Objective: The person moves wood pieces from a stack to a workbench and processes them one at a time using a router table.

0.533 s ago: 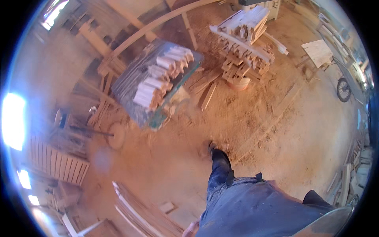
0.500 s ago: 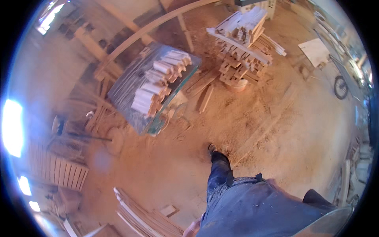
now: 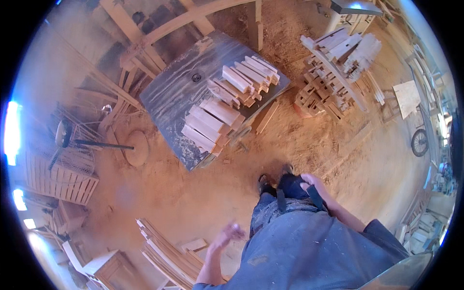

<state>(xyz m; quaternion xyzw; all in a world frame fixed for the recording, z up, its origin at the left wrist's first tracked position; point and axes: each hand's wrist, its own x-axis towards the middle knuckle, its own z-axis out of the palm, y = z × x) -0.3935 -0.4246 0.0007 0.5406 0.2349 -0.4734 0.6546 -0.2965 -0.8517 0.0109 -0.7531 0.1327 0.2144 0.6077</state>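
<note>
Wood (on table); fan leftward

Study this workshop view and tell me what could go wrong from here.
1. The brown, sawdust-strewn floor could make footing slippery.
2. The pale, angular wooden pieces lying close to the edge of the dark grey, flat tabletop might fall if bumped.
3. The long, narrow, pale brown wooden strips near the left hand might snag clothing or leave splinters if brushed.
</note>
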